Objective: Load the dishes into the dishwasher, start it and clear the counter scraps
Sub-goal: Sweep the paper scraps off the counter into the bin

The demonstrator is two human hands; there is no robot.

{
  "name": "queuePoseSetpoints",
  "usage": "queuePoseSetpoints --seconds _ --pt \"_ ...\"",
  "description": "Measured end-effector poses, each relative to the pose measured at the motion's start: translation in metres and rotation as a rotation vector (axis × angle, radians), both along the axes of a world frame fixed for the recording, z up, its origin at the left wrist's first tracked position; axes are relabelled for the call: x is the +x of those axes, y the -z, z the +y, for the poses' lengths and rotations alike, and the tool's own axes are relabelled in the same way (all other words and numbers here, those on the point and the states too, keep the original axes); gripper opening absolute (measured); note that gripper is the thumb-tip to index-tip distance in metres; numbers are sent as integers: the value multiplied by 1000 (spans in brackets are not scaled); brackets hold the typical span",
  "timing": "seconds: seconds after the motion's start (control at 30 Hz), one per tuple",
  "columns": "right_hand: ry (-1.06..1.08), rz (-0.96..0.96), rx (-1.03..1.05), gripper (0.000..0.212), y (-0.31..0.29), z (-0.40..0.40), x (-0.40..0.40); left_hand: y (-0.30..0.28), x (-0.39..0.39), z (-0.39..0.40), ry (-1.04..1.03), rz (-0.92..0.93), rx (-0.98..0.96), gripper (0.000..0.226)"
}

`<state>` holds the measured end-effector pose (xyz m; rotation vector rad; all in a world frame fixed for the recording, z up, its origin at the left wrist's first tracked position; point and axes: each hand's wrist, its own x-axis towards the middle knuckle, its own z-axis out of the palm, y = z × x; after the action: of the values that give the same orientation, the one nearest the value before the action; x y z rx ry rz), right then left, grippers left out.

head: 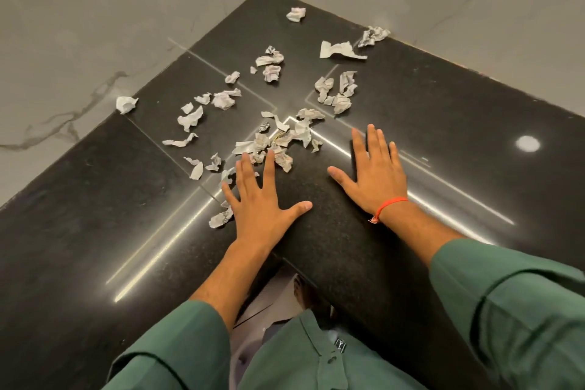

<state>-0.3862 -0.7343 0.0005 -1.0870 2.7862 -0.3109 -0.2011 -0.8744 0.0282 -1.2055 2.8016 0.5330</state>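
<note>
Both hands lie flat, palms down, fingers straight and spread, on the black granite counter [411,111]; neither holds anything. The left hand [262,199], lower centre of the frame, touches the near edge of the crumpled paper scraps [272,142] with its fingertips. The right hand [376,168], wearing an orange wrist thread [387,204], rests on bare counter beside them. Scraps scatter from centre toward the upper corner by the marble wall [95,9].

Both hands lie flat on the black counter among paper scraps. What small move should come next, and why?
Probably sweep the left hand inward to bunch the paper scraps at its fingertips. Both it and the right hand are open and empty on the counter.
</note>
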Motion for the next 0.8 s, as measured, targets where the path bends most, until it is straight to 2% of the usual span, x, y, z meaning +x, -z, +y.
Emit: queuePoseSetpoints --seconds 0.23,0.43,0.8 --pt "-115 -19 -17 104 3 -43 11 -2 34 -27 -105 59 -68 123" --pt "-170 -16 15 110 4 -56 10 10 51 -34 -199 57 27 122" --pt "-148 -41 -72 103 6 -61 9 21 -13 -65 -72 137 16 129"
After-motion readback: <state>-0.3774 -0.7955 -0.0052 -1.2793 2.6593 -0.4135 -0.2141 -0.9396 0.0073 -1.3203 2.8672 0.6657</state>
